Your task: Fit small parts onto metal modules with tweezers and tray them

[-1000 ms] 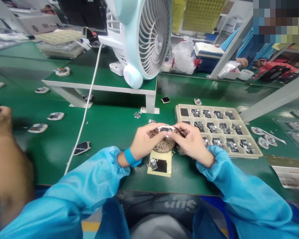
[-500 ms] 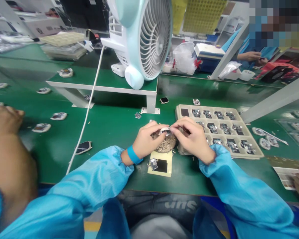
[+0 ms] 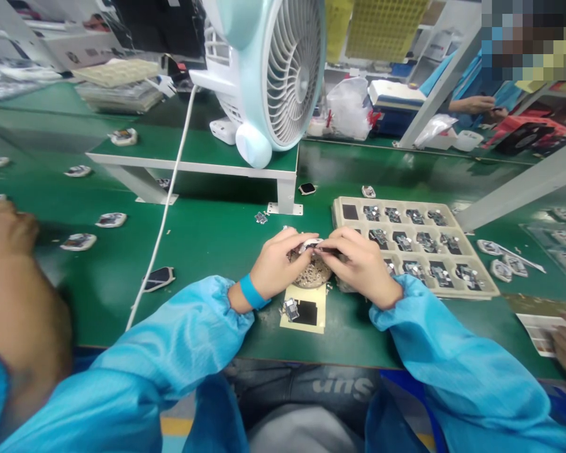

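Note:
My left hand (image 3: 283, 264) is closed on a small white watch case (image 3: 312, 241), held between thumb and fingers. My right hand (image 3: 361, 263) pinches at the case's right side; a dark sliver shows between its thumb and forefinger, too covered to name. Just under both hands lies a round, speckled tan pad (image 3: 312, 275). In front of the pad is a yellow sheet (image 3: 290, 323) bearing a black square (image 3: 307, 313) and a small circuit board (image 3: 291, 309).
A cream compartment tray (image 3: 493, 290) of circuit boards stands right. Behind, a fan (image 3: 292, 75) sits on a raised shelf (image 3: 198, 165), its white cable (image 3: 163, 233) crossing left. Watch cases (image 3: 111, 219) lie about. Other people's hands (image 3: 7, 229) are at both sides.
My right hand has shifted slightly left and its fingertips have moved in over the watch case. My left hand stays nearly still, keeping hold of the case.

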`<action>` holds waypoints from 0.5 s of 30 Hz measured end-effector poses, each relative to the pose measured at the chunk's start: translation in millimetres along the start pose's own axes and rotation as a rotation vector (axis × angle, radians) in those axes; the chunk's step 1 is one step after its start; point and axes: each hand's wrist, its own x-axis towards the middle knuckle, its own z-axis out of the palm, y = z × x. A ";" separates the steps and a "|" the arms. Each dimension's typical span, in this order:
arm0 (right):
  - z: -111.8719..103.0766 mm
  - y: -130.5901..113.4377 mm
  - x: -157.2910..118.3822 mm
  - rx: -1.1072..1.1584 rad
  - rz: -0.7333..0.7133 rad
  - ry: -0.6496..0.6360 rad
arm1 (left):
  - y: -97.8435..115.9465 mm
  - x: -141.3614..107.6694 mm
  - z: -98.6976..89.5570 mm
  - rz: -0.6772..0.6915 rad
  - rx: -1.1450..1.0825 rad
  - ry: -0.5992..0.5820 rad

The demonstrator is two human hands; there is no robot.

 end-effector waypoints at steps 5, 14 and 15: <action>-2.4 -2.0 3.5 0.018 0.047 -0.089 | 1.5 3.4 -5.5 0.036 -0.003 -0.082; -2.3 2.7 4.1 -0.129 0.079 -0.205 | -90.1 60.8 -82.3 -0.505 0.407 0.080; -2.7 3.0 4.2 -0.127 0.077 -0.197 | -101.4 68.3 -90.3 -0.575 0.450 0.116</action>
